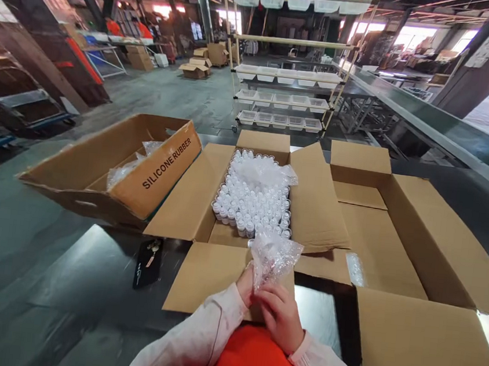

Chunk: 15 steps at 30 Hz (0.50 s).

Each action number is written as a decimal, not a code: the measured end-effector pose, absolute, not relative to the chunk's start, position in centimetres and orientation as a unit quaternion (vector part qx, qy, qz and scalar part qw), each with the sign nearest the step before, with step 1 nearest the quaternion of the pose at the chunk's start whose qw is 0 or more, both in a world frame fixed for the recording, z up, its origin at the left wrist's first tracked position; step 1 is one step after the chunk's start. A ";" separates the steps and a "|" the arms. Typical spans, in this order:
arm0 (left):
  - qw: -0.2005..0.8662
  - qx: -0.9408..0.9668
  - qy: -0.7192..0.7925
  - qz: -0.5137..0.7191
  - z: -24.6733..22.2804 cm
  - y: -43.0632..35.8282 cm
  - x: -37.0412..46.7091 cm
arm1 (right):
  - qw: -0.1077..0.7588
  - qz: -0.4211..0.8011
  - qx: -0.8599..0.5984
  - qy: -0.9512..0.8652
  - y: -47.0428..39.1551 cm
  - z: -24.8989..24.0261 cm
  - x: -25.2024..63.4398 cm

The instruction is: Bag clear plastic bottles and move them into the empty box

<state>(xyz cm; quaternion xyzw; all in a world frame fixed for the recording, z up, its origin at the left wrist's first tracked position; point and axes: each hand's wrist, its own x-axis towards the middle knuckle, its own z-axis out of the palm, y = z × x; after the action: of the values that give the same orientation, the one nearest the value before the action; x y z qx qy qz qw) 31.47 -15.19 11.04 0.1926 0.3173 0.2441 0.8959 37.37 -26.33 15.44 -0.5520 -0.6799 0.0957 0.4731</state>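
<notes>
A crinkled clear plastic bag (275, 252) is held close in front of me, over the near flap of an open cardboard box (230, 237). My left hand (246, 283) grips it from the left, its fingers partly hidden behind the plastic. My right hand (279, 313) closes on the bag's lower end with bent fingers. Whether anything is inside the bag, I cannot tell. Tightly packed small clear bottles with white tops (252, 210) stand upright in the box, and another loose plastic bag (257, 171) lies over the far ones.
To the right stands an open cardboard box (385, 256) with a clear plastic piece (355, 269) at its near left corner. A "SILICONE RUBBER" carton (167, 166) at left holds clear plastic. A black phone-like item (147, 263) lies on the dark table. Beyond is a rack of white bins (286, 77).
</notes>
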 end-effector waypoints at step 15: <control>0.758 0.479 0.392 0.206 15.9 -16.2 28.4 | 0.356 0.341 -0.443 -0.748 -25.2 20.2 38.8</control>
<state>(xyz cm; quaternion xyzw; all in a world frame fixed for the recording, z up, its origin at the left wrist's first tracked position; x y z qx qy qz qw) 28.41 -16.19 15.88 0.4793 0.3924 0.2057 0.7577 38.82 -25.24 20.23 -0.4430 -0.7484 0.3414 0.3565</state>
